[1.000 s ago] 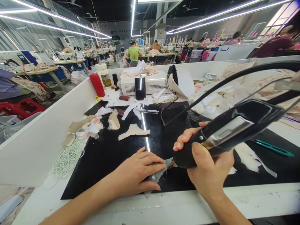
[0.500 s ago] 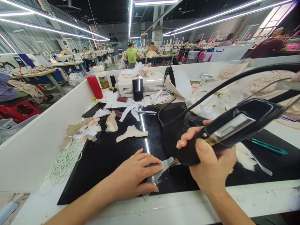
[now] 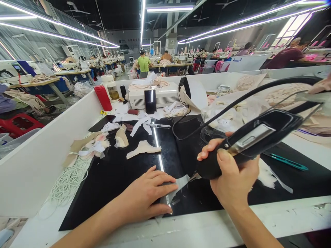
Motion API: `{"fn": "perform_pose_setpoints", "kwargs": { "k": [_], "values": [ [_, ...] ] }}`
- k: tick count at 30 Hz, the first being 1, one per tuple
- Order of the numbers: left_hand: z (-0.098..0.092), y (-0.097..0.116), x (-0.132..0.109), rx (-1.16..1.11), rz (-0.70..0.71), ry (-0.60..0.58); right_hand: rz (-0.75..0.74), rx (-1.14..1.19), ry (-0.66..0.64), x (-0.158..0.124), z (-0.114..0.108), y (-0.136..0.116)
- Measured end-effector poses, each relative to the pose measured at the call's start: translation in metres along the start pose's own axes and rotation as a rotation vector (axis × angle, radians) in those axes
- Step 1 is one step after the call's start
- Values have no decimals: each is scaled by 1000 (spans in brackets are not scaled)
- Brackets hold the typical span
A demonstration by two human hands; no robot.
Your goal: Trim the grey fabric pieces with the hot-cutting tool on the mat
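My left hand (image 3: 156, 191) lies flat with its fingers stretched out, pressing a thin translucent strip (image 3: 182, 182) onto the black mat (image 3: 103, 193). My right hand (image 3: 232, 179) is wrapped round a black corded power tool (image 3: 258, 136) with a long metal switch plate on its side. The tool's narrow metal tip (image 3: 195, 176) points down-left and meets, or nearly meets, the strip's right end. Right of my right hand lie a frayed white piece (image 3: 266, 174) and teal tweezers (image 3: 287, 161). A cream fabric piece (image 3: 143, 148) rests beyond my left hand.
The tool's black cable (image 3: 245, 94) arches across the right side. At the left lie pale green cord (image 3: 68, 181) and fabric scraps (image 3: 95, 146). Behind stand a phone (image 3: 150, 101), a white machine (image 3: 168, 94) and a red bottle (image 3: 102, 98). Another person's hand (image 3: 322, 84) shows at the right edge.
The view has shifted slightly. The tool has tilted or lifted a little, so its metal tip now shows more clearly beside the strip. My left hand keeps its place on the strip.
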State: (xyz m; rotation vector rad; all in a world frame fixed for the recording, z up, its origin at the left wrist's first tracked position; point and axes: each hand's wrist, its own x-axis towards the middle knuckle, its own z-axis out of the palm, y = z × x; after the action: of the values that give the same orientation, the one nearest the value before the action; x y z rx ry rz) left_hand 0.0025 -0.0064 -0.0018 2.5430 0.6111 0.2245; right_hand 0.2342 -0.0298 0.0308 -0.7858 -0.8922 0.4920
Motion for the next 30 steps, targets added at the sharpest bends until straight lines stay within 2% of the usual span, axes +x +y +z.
{"fn": "perform_pose_setpoints", "kwargs": {
  "k": [8,10,14,16,19,21,23,24,26,27,29,30],
  "values": [
    [-1,-2,-1,-18,13,15,-20,-37,-58,-1,1,3],
    [1,-4,-2,-40,-24,79,-16,-48,-62,1,1,2],
    [9,-9,-1,-38,-208,299,-32,-181,-62,7,-4,0],
    [12,-10,1,-10,-258,332,-44,-290,-49,11,-9,-1],
    [15,-10,4,-15,-263,324,-158,-419,64,12,-18,-4],
    [15,-9,6,-57,-267,331,-317,-453,201,9,-24,-9],
    [15,-9,7,-116,-268,352,-490,-520,206,2,-29,-12],
    [16,-10,8,-147,-263,364,-553,-586,100,-2,-30,-13],
    [17,-11,9,-207,-235,390,-613,-699,-350,-11,-29,-8],
    [18,-12,9,-248,-221,402,-593,-745,-570,-15,-26,-2],
    [19,-12,9,-349,-218,420,-494,-794,-811,-22,-19,13],
    [18,-12,10,-401,-229,426,-437,-795,-863,-24,-15,21]
  ]
}}
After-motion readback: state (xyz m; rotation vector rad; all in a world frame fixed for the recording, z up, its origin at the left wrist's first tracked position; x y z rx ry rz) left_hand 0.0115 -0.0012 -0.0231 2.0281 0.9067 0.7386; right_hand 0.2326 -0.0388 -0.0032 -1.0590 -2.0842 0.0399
